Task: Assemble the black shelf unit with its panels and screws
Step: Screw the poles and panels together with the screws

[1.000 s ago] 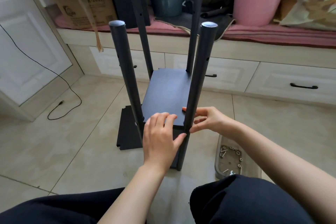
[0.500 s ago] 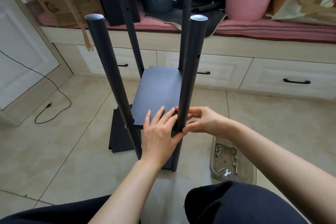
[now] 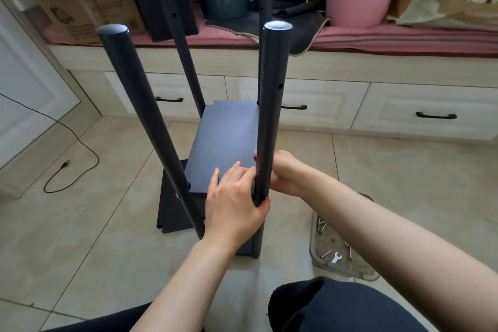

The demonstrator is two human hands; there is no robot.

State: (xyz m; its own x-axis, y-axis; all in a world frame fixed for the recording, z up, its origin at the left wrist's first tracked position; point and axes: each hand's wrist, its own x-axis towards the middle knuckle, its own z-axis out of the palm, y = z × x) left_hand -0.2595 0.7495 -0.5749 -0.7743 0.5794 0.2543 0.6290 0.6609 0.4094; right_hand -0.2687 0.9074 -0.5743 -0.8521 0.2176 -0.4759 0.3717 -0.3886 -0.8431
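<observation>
The black shelf unit stands on the tiled floor with several upright black poles and a black panel [image 3: 229, 137] set low between them. My left hand [image 3: 234, 207] lies with its fingers on the panel's near right corner, and its thumb hooks round the near right pole [image 3: 272, 105]. My right hand [image 3: 285, 172] wraps the same pole from the right at panel height, one fingertip showing past the pole's left side. Whether it holds a screw is hidden. A second black panel [image 3: 172, 213] lies flat on the floor beneath.
A clear plastic tray [image 3: 318, 259] with screws and a small wrench [image 3: 336, 257] sits on the floor at the right, by my knee [image 3: 350, 304]. A black cable [image 3: 67, 164] trails at the left. White drawers [image 3: 404, 113] and a cluttered pink bench run behind.
My left hand slid right across the panel corner and its thumb now wraps the near right pole. My right hand closed in tighter on that pole.
</observation>
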